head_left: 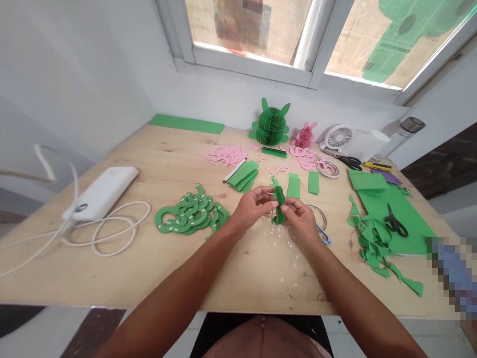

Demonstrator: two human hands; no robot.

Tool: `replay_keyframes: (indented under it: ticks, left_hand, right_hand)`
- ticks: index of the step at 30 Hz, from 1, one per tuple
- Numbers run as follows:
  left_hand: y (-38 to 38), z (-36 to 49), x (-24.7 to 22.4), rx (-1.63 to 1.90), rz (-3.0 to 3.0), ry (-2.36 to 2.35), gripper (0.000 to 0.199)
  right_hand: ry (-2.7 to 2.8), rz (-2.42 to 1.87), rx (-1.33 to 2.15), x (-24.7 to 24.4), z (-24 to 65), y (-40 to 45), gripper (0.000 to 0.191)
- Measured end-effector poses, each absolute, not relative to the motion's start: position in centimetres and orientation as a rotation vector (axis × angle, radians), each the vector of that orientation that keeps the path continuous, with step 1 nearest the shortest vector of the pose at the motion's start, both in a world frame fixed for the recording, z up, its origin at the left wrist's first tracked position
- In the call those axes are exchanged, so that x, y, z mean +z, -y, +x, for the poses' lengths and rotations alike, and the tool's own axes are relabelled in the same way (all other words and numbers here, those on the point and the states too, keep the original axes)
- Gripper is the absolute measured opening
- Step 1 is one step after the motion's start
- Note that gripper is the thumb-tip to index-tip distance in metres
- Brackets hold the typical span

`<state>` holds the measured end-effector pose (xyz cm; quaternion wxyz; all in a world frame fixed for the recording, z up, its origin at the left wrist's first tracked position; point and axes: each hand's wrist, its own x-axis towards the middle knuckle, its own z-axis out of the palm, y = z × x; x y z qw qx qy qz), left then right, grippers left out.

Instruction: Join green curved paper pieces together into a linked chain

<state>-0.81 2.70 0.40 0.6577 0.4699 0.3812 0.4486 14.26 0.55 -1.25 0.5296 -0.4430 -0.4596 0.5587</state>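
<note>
Between my hands is a small stack of green paper cutouts, held upright over the middle of the table. My left hand pinches its left side with thumb and fingers. On the other side, my right hand grips the stack between thumb and fingertips. Small white paper bits lie scattered beneath. To the left is a pile of curved green paper pieces with white strips on them. A roll of tape and a blue-handled tool sit partly hidden behind my right hand.
Folded green papers and pink paper pieces lie farther back. A green honeycomb paper figure stands by the wall. Black scissors rest on a green sheet at right, beside green scraps. A white power bank with cable is at left.
</note>
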Motion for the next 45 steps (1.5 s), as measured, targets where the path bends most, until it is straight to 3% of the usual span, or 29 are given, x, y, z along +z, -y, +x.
replay_keyframes:
  ticks: [11, 17, 25, 45]
  left_hand:
    - [-2.8, -0.8, 0.2, 1.2, 1.224, -0.955, 0.042]
    - [-2.4, -0.7, 0.2, 1.363, 1.747, -1.114, 0.008]
    - [-2.0, -0.5, 0.1, 1.408, 2.077, -1.238, 0.016]
    - [-1.9, -0.4, 0.0, 1.466, 2.357, -1.242, 0.008]
  right_hand:
    - [0.9, -1.016, 1.494, -0.3, 13.9, -0.4, 0.028]
    - [0.91, -0.975, 1.545, -0.4, 14.1, -0.4, 0.028]
    - [0.999, -0.956, 1.505, -0.7, 13.9, -0.4, 0.02]
    - [1.563, -1.24, 0.927, -0.9, 14.5, -0.1, 0.021]
